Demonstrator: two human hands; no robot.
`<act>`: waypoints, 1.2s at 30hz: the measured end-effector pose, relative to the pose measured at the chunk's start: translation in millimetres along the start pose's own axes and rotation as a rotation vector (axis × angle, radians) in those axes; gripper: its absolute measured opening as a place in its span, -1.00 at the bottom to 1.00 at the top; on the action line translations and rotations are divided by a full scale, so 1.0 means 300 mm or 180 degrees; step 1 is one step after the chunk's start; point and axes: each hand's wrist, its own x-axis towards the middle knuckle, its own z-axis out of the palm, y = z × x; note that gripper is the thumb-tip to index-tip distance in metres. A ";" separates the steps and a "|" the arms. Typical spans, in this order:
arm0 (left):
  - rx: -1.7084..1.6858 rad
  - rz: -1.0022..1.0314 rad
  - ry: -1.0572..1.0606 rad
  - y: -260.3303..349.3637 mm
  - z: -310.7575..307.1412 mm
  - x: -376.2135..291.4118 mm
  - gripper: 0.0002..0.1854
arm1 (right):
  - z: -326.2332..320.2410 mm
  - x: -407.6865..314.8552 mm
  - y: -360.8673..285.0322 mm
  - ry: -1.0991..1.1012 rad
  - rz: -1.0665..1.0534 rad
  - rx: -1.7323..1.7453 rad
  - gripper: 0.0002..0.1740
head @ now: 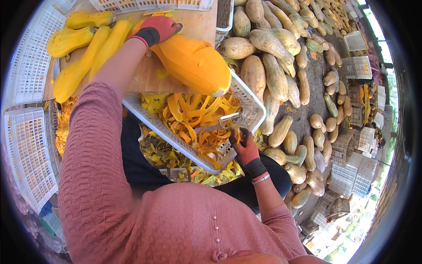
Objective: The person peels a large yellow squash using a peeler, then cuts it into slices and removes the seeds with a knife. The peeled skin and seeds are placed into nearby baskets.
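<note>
My left hand [161, 29], in a red and black work glove, grips the narrow neck end of a peeled orange squash [197, 62]. That squash rests on a wooden board [201, 24], its rounded end jutting past the edge. Below it, a white plastic crate [258, 107] sits tilted at my lap with long orange peel strips [184, 112] inside. My right hand [247, 148], gloved alike, is closed around a metal peeler [230, 116] above the strips, apart from the squash. The fingers partly hide the peeler's handle.
Several yellow squashes [77, 67] lie at the board's left, beside a knife [56, 71]. White slotted crates [31, 155] stand along the left. Unpeeled squashes [273, 77] cover much of the floor at right. Yellow peelings [165, 153] litter the ground under the crate.
</note>
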 end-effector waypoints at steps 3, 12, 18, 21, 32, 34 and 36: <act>0.0011 0.0037 -0.0056 -0.019 0.010 0.003 -0.47 | -0.042 0.066 -0.283 -0.0105 -0.0035 0.0564 -0.33; -0.0043 0.0073 -0.0120 -0.010 0.003 0.000 -0.45 | -0.007 0.112 -0.308 -0.0152 -0.0273 -0.0681 -0.32; -0.0140 -0.0064 -0.0267 0.022 -0.029 0.001 -0.40 | -0.028 0.037 -0.219 0.0227 -0.0244 0.0289 -0.29; -0.0091 -0.0091 -0.0259 -0.003 -0.018 0.007 -0.40 | -0.009 0.108 -0.525 0.0164 -0.1186 -0.0864 -0.28; -0.0220 -0.0108 -0.0249 0.000 -0.034 0.003 -0.38 | 0.070 0.160 -0.686 0.0152 -0.1429 -0.2760 -0.40; -0.0274 -0.0076 -0.0260 0.015 -0.046 -0.001 -0.40 | -0.024 0.068 -0.552 0.0275 -0.1124 -0.2737 -0.37; -0.0304 -0.0109 -0.0236 0.016 -0.053 -0.018 -0.41 | -0.086 0.022 -0.515 0.0287 -0.1205 -0.2032 -0.35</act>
